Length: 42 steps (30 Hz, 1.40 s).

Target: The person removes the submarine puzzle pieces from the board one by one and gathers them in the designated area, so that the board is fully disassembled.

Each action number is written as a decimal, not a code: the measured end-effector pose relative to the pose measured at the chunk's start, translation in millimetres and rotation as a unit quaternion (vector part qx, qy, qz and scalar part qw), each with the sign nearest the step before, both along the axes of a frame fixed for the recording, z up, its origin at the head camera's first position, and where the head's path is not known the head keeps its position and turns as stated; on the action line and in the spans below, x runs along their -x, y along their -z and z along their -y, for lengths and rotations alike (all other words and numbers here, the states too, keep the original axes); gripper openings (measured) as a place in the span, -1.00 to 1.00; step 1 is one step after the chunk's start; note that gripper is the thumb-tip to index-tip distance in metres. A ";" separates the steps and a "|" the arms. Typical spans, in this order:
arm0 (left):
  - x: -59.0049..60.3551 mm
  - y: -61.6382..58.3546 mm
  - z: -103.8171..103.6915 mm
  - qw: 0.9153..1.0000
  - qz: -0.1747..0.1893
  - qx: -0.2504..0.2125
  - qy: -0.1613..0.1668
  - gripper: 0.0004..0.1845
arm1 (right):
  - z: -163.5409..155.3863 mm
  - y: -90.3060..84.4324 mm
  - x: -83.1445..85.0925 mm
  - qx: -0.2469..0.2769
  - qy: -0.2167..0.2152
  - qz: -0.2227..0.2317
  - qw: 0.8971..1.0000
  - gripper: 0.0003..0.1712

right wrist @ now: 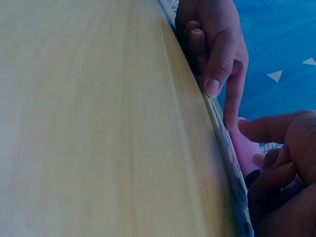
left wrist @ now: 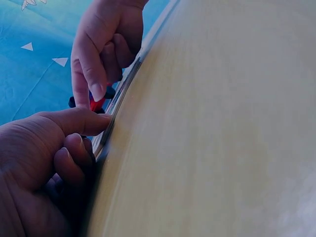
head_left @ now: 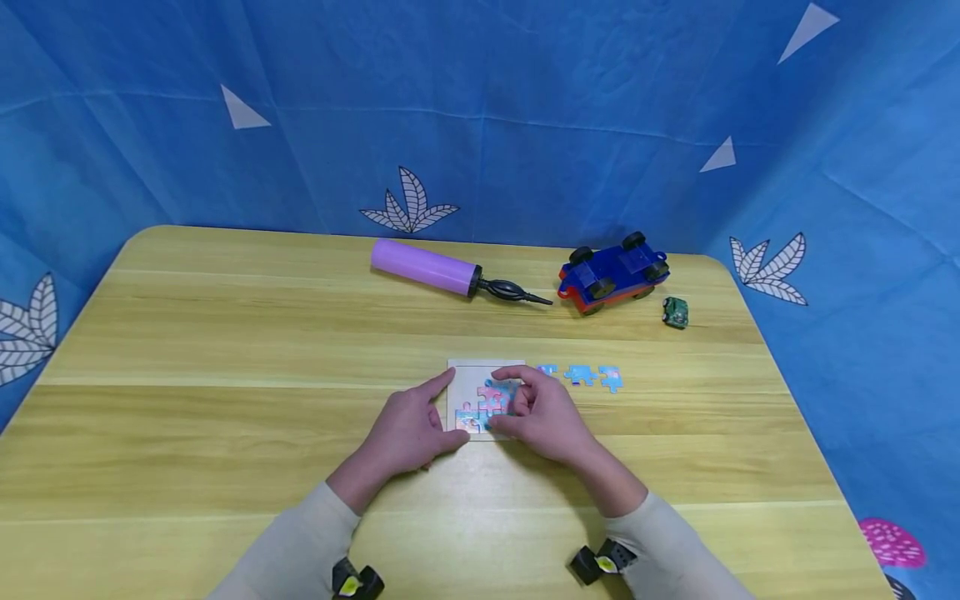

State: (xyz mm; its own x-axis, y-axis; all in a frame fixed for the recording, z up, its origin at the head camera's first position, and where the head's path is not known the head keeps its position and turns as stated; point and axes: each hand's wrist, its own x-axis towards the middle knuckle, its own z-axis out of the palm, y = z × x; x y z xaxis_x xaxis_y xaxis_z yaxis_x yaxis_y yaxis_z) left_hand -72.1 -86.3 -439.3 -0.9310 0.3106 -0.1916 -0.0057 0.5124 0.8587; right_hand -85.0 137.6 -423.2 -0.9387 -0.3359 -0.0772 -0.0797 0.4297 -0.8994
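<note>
A small white puzzle board (head_left: 467, 377) lies on the wooden table (head_left: 225, 350), with pink and blue pieces (head_left: 486, 407) partly fitted in it. My left hand (head_left: 416, 425) rests at the board's left edge, index finger stretched along it and thumb at the near corner. In the left wrist view that thumb (left wrist: 84, 121) presses on the board's thin rim (left wrist: 121, 94). My right hand (head_left: 543, 412) hovers over the board's right half, with index finger and thumb curled round a piece there. The piece itself is mostly hidden by the fingers (right wrist: 269, 128).
Three loose blue pieces (head_left: 581, 375) lie in a row just right of the board. At the back stand a purple hand pump (head_left: 423, 267), a blue and red toy car (head_left: 613, 271) and a small green object (head_left: 676, 312). Blue cloth (head_left: 525, 100) walls the table.
</note>
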 end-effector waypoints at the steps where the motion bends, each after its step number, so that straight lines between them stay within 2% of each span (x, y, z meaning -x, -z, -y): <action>1: 0.0 0.1 0.0 1.000 -0.001 0.001 0.000 -0.01 | 0.6 0.5 0.2 -0.003 0.001 0.002 1.000 -0.39; 22: -0.2 0.9 -0.2 1.000 -0.003 0.004 0.000 -0.01 | 3.1 5.3 6.2 -0.047 -0.013 0.020 0.999 -0.42; 33: 0.7 2.0 -0.8 1.000 0.003 0.001 -0.004 0.00 | 2.7 5.3 8.5 -0.021 -0.025 0.031 0.999 -0.42; 42: 0.4 2.3 -0.3 1.000 -0.001 -0.001 -0.002 0.00 | 2.0 6.4 9.1 -0.027 -0.025 0.033 0.999 -0.42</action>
